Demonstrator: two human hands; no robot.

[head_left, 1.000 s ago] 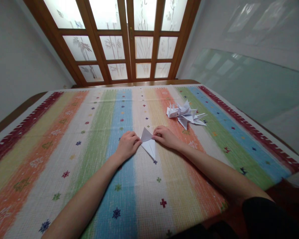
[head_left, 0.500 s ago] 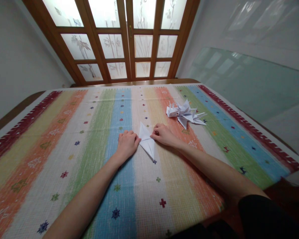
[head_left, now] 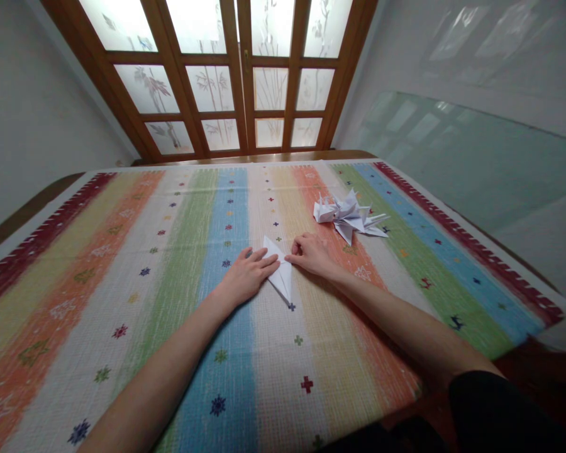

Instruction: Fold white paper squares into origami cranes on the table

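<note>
Paper (head_left: pixel 284 281), white and folded into a point, lies under the flattened left hand (head_left: pixel 248 277), right hand (head_left: pixel 311 253) pinching its edge.

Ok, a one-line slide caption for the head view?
Left hand flat on folded white paper, right hand holding its corner, on striped tablecloth; pile of paper figures lies beyond.

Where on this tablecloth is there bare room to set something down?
Bare: the tablecloth left of the left hand, to the red border; the near strip between the forearms. Crowded: the middle, both hands on the white folded paper, and the paper pile beyond the right hand.
</note>
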